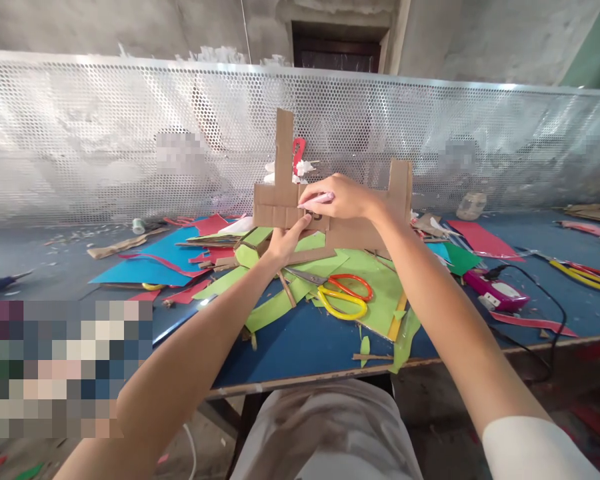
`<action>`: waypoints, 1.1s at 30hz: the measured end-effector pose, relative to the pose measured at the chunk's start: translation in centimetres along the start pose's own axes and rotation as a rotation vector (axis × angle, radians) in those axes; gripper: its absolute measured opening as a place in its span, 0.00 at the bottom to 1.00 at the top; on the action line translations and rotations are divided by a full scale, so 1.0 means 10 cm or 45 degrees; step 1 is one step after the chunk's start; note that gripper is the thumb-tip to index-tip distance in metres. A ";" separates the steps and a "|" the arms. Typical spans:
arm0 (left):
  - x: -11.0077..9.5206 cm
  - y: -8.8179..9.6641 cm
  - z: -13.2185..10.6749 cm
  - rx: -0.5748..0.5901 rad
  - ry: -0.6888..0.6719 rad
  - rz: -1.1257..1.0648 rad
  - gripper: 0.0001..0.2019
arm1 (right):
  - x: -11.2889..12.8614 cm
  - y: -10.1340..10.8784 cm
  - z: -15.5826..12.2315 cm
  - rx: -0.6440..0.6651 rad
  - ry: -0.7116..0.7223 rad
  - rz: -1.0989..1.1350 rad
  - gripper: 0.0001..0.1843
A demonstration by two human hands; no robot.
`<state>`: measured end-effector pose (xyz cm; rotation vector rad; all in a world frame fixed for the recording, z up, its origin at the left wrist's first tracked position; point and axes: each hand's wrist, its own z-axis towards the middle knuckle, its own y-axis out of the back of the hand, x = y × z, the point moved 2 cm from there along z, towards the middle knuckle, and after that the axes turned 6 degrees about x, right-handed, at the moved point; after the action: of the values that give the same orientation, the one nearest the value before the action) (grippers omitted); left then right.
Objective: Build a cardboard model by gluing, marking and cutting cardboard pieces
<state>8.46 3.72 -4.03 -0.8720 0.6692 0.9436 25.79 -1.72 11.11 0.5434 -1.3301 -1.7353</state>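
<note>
A brown cardboard cut-out with two upright tabs stands on the blue table. My left hand presses against its lower front, fingers closed on the card. My right hand is closed round a pale pink stick-like tool, its tip touching the cardboard face. Green paper sheets lie beneath the cut-out.
Red and yellow scissors lie on the green paper. A pink glue gun with a black cord rests at right. Blue and red paper sheets lie at left. A perforated metal screen backs the table.
</note>
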 end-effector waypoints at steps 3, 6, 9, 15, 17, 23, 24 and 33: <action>-0.01 0.01 0.01 -0.035 0.002 -0.006 0.29 | -0.06 0.03 -0.02 -0.005 -0.055 -0.049 0.13; -0.01 0.03 0.02 -0.078 0.012 -0.031 0.28 | -0.13 0.09 -0.08 -0.026 -0.147 -0.117 0.11; 0.00 0.03 0.02 -0.084 0.029 -0.038 0.28 | -0.10 0.09 -0.10 -0.013 -0.134 -0.091 0.13; -0.03 0.01 0.02 -0.081 0.024 -0.028 0.27 | -0.07 0.03 -0.04 0.004 -0.092 -0.087 0.14; -0.04 0.02 0.03 -0.103 0.023 -0.042 0.27 | -0.14 0.07 -0.08 -0.027 -0.148 -0.113 0.12; -0.07 0.04 0.05 -0.172 0.002 -0.077 0.27 | -0.14 0.18 -0.18 -0.067 -0.090 -0.050 0.15; -0.07 0.03 0.05 -0.165 0.004 -0.076 0.26 | -0.11 0.17 -0.16 -0.062 -0.071 -0.038 0.15; -0.09 0.03 0.05 -0.178 0.027 -0.099 0.25 | -0.22 0.14 -0.16 -0.039 -0.158 -0.123 0.12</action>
<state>7.90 3.87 -3.20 -1.0264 0.5886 0.9206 28.70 -0.83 11.53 0.4967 -1.3801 -1.8920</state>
